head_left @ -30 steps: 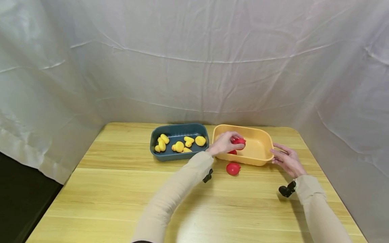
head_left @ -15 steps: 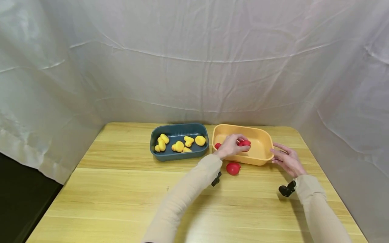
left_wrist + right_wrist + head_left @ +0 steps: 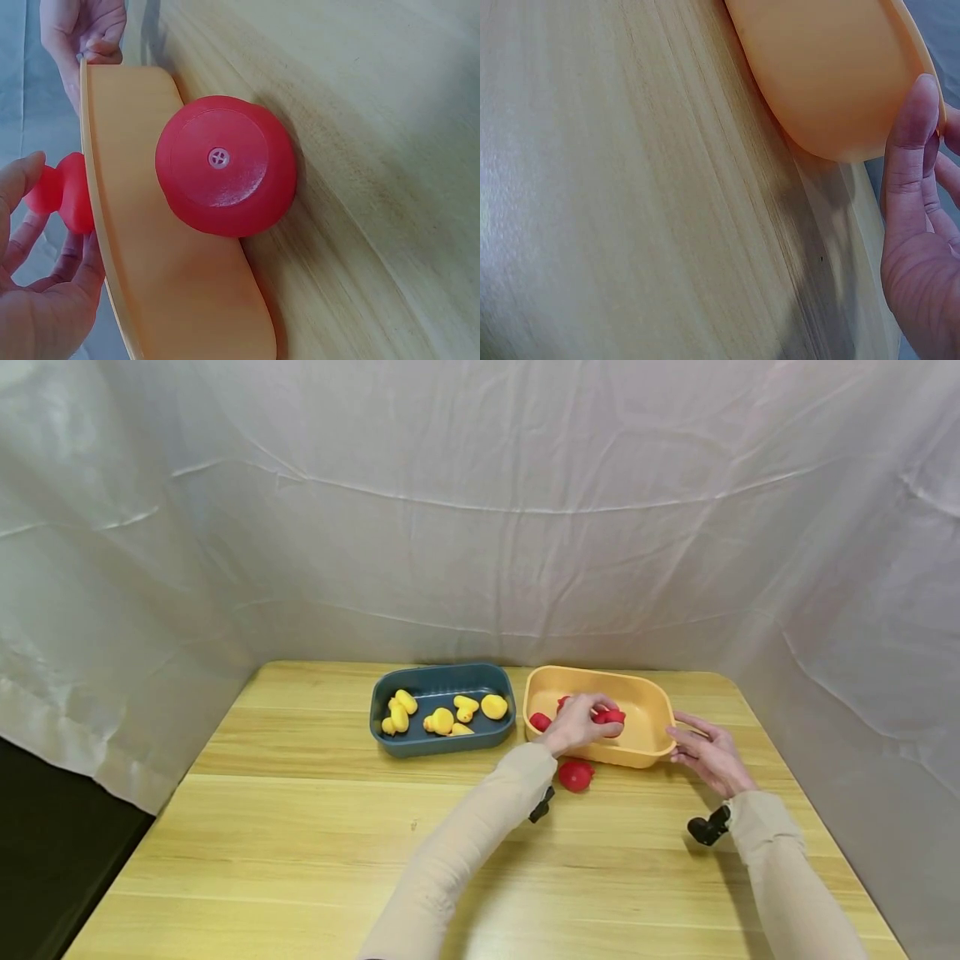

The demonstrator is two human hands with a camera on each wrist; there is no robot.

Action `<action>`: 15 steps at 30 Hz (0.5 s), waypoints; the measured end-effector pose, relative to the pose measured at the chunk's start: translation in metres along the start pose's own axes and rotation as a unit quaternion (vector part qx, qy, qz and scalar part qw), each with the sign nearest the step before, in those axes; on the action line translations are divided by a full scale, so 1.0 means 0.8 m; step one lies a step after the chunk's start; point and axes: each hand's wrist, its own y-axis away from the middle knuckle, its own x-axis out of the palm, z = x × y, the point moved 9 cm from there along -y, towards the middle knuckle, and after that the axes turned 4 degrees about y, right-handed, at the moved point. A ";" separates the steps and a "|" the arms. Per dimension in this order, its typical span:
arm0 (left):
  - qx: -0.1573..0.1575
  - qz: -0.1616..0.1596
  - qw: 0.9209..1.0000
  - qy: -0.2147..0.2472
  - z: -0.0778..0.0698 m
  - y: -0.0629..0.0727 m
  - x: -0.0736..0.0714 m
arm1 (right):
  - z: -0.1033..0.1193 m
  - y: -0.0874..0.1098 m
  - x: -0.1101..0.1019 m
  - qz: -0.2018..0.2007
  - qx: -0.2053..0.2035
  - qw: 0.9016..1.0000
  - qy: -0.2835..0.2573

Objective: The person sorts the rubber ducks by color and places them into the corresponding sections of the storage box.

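My left hand [image 3: 576,725] reaches into the orange-yellow basin [image 3: 647,700] and holds a red rubber duck [image 3: 611,718] between thumb and fingers. In the left wrist view, the duck [image 3: 73,195] shows just past the basin's rim. Two more red toys, one red toy [image 3: 538,722] and another red toy [image 3: 564,702], lie in the basin, partly hidden by that hand. On the table before the basin, a red squeaky toy [image 3: 225,165] turns its flat, holed base to the left wrist camera. My right hand [image 3: 708,752] pinches the basin's right rim, thumb [image 3: 916,112] against the wall.
A dark blue basin [image 3: 420,748] with several yellow rubber ducks [image 3: 442,722] stands just left of the orange-yellow one. Both sit near the back of the wooden table [image 3: 300,827]. Pale cloth [image 3: 480,527] hangs behind and at the sides.
My left hand has moved right inside the basin with the red duck, uncovering red toys to its left. My right hand has stayed at the rim.
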 end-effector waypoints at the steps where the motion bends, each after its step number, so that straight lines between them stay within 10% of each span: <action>1: -0.001 0.001 1.000 -0.001 0.000 0.000 0.001 | 0.000 0.000 0.000 -0.001 0.000 1.000 0.000; 15: 0.031 0.026 0.999 0.017 -0.001 0.014 -0.007 | -0.002 0.001 -0.001 -0.007 -0.003 1.000 0.014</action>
